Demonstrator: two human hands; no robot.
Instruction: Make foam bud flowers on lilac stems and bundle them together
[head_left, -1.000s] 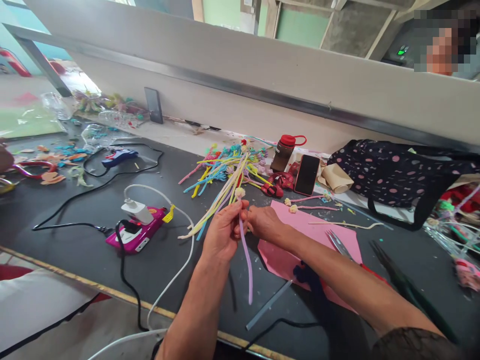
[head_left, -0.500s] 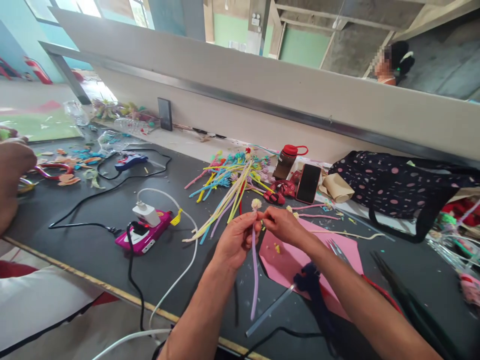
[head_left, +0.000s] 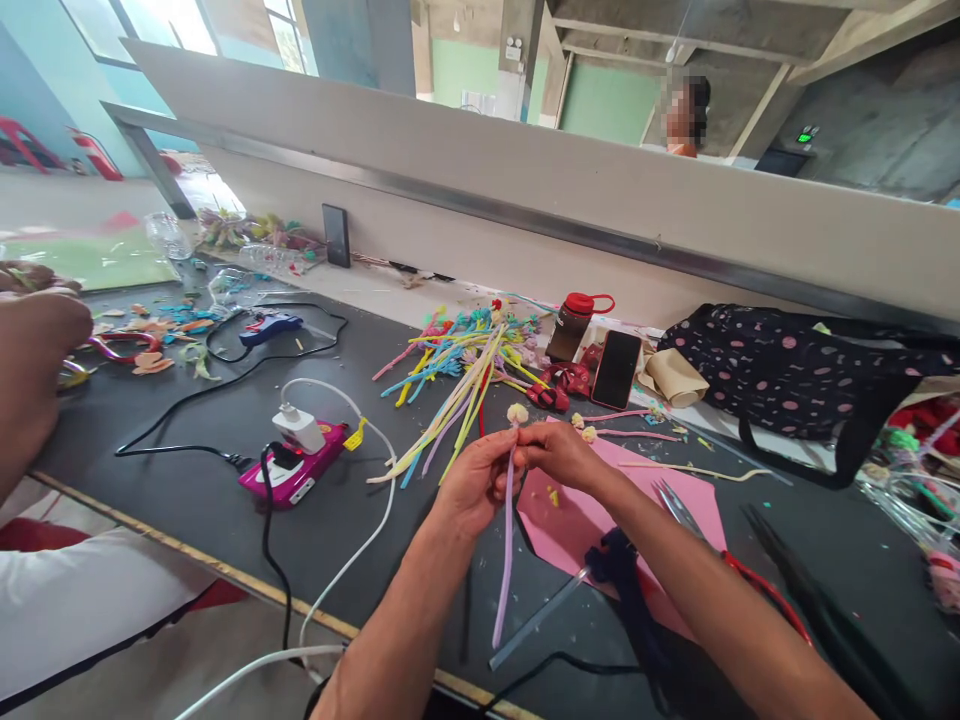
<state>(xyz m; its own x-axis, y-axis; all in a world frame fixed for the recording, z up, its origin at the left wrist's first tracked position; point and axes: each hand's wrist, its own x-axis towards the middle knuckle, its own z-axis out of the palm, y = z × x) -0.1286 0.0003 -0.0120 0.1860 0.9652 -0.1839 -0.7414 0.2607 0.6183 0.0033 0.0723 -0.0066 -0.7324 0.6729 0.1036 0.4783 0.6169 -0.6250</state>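
Note:
My left hand (head_left: pixel 472 485) is closed around a pipe-cleaner flower (head_left: pixel 505 570), its purple fuzzy stem hanging down below the fingers. A small cream head (head_left: pixel 517 412) tops the stem, just above the fingertips. Pinched fingers of my right hand (head_left: pixel 559 452) meet the left fingertips right under that head; what lies between them is mostly hidden. Under my right forearm lie a pink sheet (head_left: pixel 547 515) and a dark blue glue gun (head_left: pixel 619 560) with a clear glue stick (head_left: pixel 536 620). Red-handled scissors (head_left: pixel 769 585) are partly covered by the arm.
Behind my hands spreads a pile of colourful pipe-cleaner stems (head_left: pixel 450 385). A bottle (head_left: pixel 571 330), a phone (head_left: pixel 616 368) and a dotted bag (head_left: pixel 772 385) stand along the partition. Left are a magenta power strip (head_left: pixel 300 475) with cables and another person's hand (head_left: pixel 45 330). Black pliers-like handles (head_left: pixel 795 570) lie right.
The view has shifted, and both hands with the flower now appear further right and lower. My right fingers have stayed at the stem top. A person beyond the partition has moved left.

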